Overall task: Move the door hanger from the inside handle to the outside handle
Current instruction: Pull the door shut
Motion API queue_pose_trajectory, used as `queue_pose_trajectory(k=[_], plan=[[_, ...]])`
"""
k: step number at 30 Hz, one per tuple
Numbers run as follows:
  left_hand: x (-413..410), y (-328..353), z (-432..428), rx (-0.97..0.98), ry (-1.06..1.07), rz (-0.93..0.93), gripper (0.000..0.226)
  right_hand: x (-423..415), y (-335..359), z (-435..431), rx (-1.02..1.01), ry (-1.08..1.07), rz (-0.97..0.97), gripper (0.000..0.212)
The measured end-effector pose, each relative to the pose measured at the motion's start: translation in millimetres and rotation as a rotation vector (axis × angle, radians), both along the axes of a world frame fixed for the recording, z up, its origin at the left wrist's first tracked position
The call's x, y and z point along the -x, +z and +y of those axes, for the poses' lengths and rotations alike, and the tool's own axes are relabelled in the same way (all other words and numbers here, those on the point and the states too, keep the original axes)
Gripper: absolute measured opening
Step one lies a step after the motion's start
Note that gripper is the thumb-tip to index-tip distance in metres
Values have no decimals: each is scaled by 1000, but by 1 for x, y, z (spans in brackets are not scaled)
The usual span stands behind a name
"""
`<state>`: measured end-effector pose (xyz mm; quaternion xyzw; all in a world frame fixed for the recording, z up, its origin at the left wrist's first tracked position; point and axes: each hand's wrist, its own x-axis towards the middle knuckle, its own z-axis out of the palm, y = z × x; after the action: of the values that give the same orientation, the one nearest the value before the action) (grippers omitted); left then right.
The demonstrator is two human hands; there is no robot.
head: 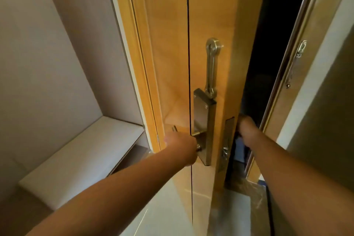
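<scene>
The left hand (180,142) grips the inside handle (197,133), probably to steady the open door (172,63). At three o'clock, the right hand (247,128) reaches round the edge (fingers hidden, so I cannot tell their state). The hanger isn't visible.

Warm honey-coloured wooden door (170,63) shows a smooth, satin veneer with faint grain. The tall rectangular lock plate (203,120) is brushed silver metal, softly reflective, and the slotted swing-bar door guard (211,67) above it has the same brushed sheen. Pale floor tiles (164,216) gleam glossy.
</scene>
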<state>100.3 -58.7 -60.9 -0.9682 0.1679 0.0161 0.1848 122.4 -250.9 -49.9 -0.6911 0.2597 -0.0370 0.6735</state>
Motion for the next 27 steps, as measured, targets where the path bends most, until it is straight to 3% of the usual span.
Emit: queue_pose_trajectory(k=[2,4,6,9,13,19,23,27], plan=[[-16,2,-13,108,-80,-24,38,2,6,-23,11,-26,16,34],[-38,5,-23,203,-125,-5,61,5,11,-46,21,-50,44,33],[-60,6,-37,183,-151,71,79,8,10,-67,55,-51,58,29],[-91,1,-64,188,-264,128,88,11,4,-95,77,-76,49,40],[-104,-15,-109,152,-440,168,87,4,2,-126,25,-73,19,35],[-146,-4,-193,193,-316,346,81,-27,9,-179,189,-61,48,38],[-171,-10,-220,141,-303,326,84,-43,11,-204,274,-18,51,37],[-202,-12,-249,162,-274,424,88,-58,3,-219,304,58,50,50]])
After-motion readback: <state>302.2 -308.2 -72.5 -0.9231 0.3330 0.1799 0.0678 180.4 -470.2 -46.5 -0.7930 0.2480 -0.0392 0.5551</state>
